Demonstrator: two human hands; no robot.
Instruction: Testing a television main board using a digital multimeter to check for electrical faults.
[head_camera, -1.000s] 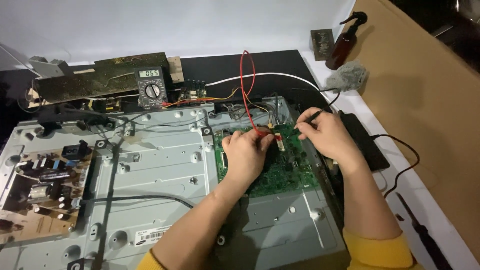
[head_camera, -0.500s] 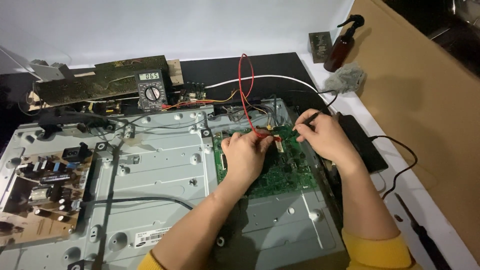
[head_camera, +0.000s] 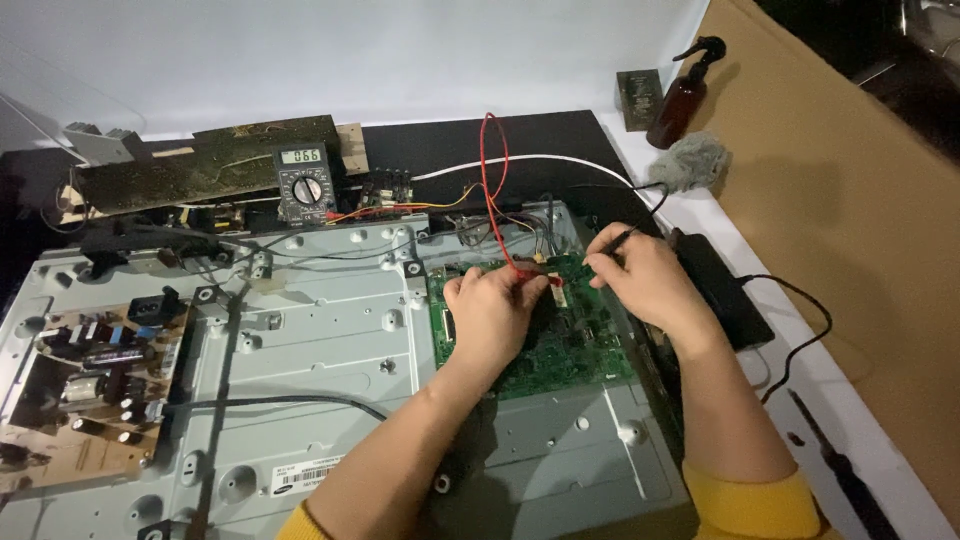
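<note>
A red probe (head_camera: 522, 277) is being pinched between the fingers of the left hand (head_camera: 492, 312), its tip being pressed onto the green circuit board (head_camera: 590, 345) lying on the grey metal panel (head_camera: 330, 340). A black probe (head_camera: 622, 238) is being gripped by the right hand (head_camera: 640, 280) at the board's far edge. The probes are judged light and stiff, best taken by the plastic shaft; the board is judged fragile. Thin leads are being trailed to the meter (head_camera: 305, 185) behind
</note>
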